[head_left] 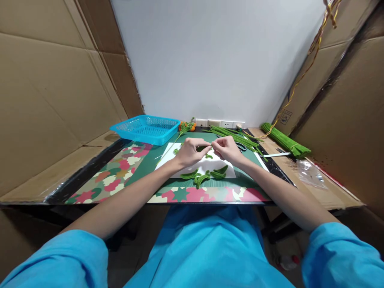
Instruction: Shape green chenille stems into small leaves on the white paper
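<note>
My left hand (193,152) and my right hand (227,149) meet over the white paper (168,173), thumbs and forefingers pinched together. Between the fingertips is a small piece of green pipe cleaner, mostly hidden by the fingers. Below the hands, several bent green pipe-cleaner leaves (203,179) lie at the paper's near edge, and another small green piece (209,156) rests just under the fingers. Straight green pipe cleaners (231,133) are spread behind my right hand. Black-handled scissors (241,147) show partly beside that hand.
A blue plastic basket (147,130) stands at the back left, beside an orange flower with a green stem (186,127). A thick green pipe-cleaner bundle (285,141) and a clear plastic bag (312,174) lie right. Cardboard walls flank the table; yellow wires (313,50) hang at right.
</note>
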`<state>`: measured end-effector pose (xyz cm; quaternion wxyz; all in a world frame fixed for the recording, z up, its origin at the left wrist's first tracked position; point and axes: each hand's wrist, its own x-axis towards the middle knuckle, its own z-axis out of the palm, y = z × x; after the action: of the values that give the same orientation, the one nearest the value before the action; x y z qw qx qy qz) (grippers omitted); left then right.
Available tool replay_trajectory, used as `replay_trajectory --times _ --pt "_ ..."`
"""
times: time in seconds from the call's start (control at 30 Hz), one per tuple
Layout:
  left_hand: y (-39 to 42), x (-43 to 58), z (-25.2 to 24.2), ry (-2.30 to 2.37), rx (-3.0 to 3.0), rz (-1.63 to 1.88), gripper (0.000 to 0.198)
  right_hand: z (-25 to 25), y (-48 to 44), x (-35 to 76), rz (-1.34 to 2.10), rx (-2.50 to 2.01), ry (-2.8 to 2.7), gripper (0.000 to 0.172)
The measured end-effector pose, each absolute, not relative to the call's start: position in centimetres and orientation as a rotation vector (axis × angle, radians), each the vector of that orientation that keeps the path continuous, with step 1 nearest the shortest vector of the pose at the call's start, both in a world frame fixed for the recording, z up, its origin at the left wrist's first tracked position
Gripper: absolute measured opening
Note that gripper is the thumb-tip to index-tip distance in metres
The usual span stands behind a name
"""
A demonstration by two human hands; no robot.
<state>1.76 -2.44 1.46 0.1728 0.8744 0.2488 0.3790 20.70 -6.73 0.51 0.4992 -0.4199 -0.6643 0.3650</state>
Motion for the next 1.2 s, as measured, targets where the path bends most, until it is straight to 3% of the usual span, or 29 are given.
replay_trajectory --times 0.17,0.27,0.4,0.8,1.2 --pt "-2.1 2.2 1.1 0.775 2.042 0.923 0.040 -0.4 -5.5 22.0 0.220 -1.057 -1.906 0.033" --pt "-1.8 2.2 0.9 0.717 1.797 0.824 0.041 -1.0 -5.2 22.3 0.031 -1.043 -2.033 0.023" --pt "-1.6 2.1 0.8 0.660 1.487 0.732 0.037 -1.0 -5.4 22.0 -0.177 -1.006 -2.071 0.022" --pt "-2.7 0.8 1.7 0.544 1.275 0.563 0.036 -1.8 -5.4 20.5 -0.164 -0.861 -2.013 0.025" --pt "-3.3 1.4 1.3 0.534 1.292 0.672 0.039 -1.6 -5.4 20.8 -0.036 -0.893 -1.832 0.029"
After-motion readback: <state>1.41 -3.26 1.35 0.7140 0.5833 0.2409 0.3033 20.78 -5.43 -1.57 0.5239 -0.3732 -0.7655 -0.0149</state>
